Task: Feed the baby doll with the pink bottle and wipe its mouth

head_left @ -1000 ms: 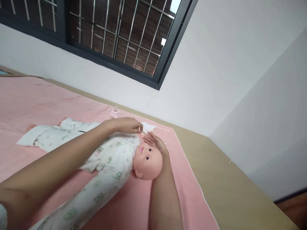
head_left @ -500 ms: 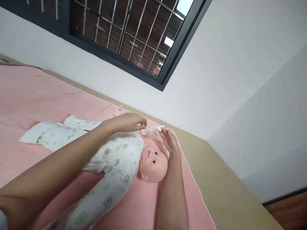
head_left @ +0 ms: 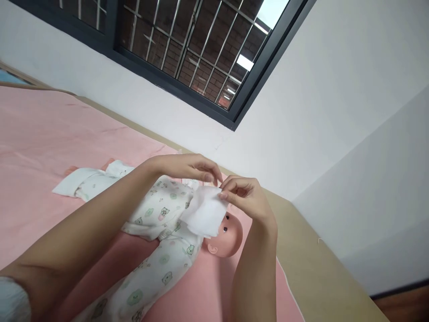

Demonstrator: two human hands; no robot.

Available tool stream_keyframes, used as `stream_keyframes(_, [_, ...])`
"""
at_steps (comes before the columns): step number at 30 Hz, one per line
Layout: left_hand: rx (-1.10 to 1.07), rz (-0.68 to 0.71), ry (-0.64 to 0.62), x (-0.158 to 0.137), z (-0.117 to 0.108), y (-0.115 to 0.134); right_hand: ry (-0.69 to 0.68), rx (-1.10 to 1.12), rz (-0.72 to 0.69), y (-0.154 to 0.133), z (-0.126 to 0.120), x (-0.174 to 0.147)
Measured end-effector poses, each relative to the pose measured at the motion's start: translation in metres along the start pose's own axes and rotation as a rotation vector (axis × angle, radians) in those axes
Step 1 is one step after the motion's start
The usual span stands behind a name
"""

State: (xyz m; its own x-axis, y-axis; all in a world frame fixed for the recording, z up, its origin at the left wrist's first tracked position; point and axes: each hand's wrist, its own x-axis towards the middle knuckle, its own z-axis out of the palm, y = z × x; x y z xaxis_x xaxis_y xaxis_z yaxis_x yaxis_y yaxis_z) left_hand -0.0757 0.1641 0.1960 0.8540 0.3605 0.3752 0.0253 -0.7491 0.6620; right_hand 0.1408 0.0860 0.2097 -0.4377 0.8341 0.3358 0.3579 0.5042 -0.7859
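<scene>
A plain white wall [head_left: 318, 112] rises beyond the bald pink plastic doll [head_left: 147, 219] in its white animal-print suit, and in it sits a wide dark-framed window [head_left: 197, 58] with metal bars. A flat tan tabletop [head_left: 311, 259] shows past the doll's head, and a soft pink fabric mat [head_left: 40, 129] lies under the doll. The left hand [head_left: 201, 170] is loosely curled above the doll's chest; I cannot tell whether it holds anything. The right hand [head_left: 246, 194], open and bare beyond the doll's head half a second ago, now pinches a thin white limp sheet [head_left: 204, 210], cloth or tissue, by one corner. The sheet hangs between the doll's chest and eyes, hiding its mouth from view; judging by this, the work now centres on handling it.
</scene>
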Motion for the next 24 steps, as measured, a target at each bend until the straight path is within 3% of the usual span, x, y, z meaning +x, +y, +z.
stream_keyframes(3, [0.033, -0.036, -0.124, -0.002, -0.003, 0.000, -0.023, -0.112, -0.017, -0.008, 0.003, -0.003])
stream_keyframes(6, [0.114, -0.047, -0.106, -0.002, -0.003, 0.000, -0.036, -0.207, -0.067, -0.013, 0.002, -0.008])
stream_keyframes(10, [0.069, -0.055, -0.140, -0.004, -0.003, 0.002, -0.037, -0.229, -0.141, -0.018, 0.000, -0.015])
stream_keyframes(16, [0.067, -0.012, -0.144, -0.008, -0.002, 0.009, 0.104, -0.185, -0.152, -0.013, -0.003, -0.016])
stream_keyframes(18, [0.095, 0.004, -0.069, -0.008, 0.000, 0.014, 0.165, -0.171, -0.155, -0.009, -0.004, -0.013])
stream_keyframes(20, [0.119, 0.044, 0.089, -0.006, 0.004, 0.019, 0.225, -0.134, -0.148, -0.005, -0.002, -0.009])
stream_keyframes(24, [0.082, 0.208, 0.352, 0.002, 0.014, 0.022, 0.279, -0.018, -0.126, -0.002, 0.005, -0.001])
